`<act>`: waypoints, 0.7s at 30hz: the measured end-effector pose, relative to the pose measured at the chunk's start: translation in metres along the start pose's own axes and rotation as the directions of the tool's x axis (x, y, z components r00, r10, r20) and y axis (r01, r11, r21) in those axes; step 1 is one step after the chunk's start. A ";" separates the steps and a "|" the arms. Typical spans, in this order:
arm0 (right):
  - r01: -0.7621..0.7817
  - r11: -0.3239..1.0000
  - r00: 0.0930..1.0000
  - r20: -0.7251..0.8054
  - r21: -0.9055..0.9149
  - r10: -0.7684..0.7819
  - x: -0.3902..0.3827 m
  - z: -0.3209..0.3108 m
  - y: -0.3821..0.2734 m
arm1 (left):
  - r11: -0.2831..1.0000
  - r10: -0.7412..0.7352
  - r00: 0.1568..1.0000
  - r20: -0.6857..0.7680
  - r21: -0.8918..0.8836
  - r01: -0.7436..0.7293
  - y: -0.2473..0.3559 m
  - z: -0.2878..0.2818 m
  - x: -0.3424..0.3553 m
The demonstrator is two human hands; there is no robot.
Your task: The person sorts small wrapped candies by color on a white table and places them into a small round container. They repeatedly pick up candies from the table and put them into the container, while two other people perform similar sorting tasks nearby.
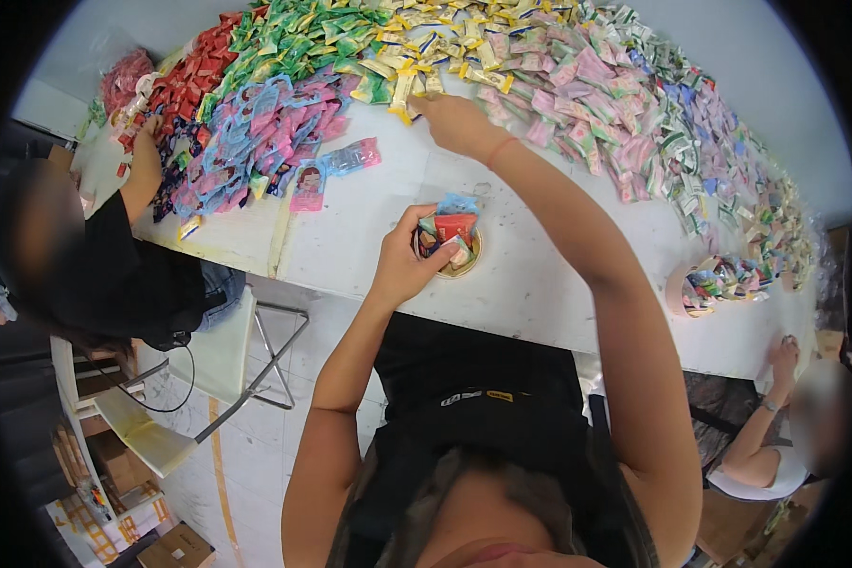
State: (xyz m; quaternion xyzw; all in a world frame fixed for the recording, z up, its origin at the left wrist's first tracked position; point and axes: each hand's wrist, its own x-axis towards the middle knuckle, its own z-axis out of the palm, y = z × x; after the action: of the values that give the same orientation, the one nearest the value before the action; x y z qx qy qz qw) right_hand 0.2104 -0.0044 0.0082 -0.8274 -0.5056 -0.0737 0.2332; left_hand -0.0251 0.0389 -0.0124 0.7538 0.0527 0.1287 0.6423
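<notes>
My left hand (407, 256) is wrapped around a small round tub (480, 256) near the table's front edge, its thumb over the contents. Inside sit mixed wrapped snacks, among them a red packet (455, 225) and a light-blue packet (457, 203) sticking up at the far side. Stretched out to the far side, my right hand (459, 125) has its fingertips closed at a yellow-and-cream snack packet (402, 92) on the near edge of the yellow pile (459, 43). Some of those fingertips are hidden.
Heaped packets line the table's (350, 246) far side: red (199, 71), green (303, 38), blue-and-pink (265, 133), pink (577, 85) and white-green (672, 123). Another filled tub (686, 289) stands at right. A person (114, 246) reaches in at left; another person's hand (783, 358) rests at right.
</notes>
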 end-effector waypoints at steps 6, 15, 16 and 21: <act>-0.225 0.746 0.974 0.149 0.627 0.168 -0.031 -0.064 -0.029 | 0.999 -0.022 0.993 -0.120 0.025 0.025 0.002 -0.001 -0.003; -0.072 0.956 0.997 -0.005 0.286 0.077 -0.168 -0.067 -0.084 | 0.964 -0.072 0.989 0.127 -0.245 0.102 0.004 -0.008 0.000; -0.045 0.947 0.999 -0.001 0.319 0.048 -0.171 -0.062 -0.079 | 0.939 -0.040 0.969 0.243 -0.322 0.120 0.014 -0.018 0.002; -0.074 0.857 0.922 0.362 0.510 -0.136 -0.181 -0.097 -0.049 | 0.960 -0.184 0.946 0.267 -0.157 0.231 0.019 0.005 0.001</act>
State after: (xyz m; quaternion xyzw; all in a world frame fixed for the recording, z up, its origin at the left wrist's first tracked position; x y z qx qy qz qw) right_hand 0.0926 -0.1759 0.0440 -0.7242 -0.5563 0.2242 0.3403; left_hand -0.0249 0.0316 0.0054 0.6908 0.0385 -0.0311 0.7213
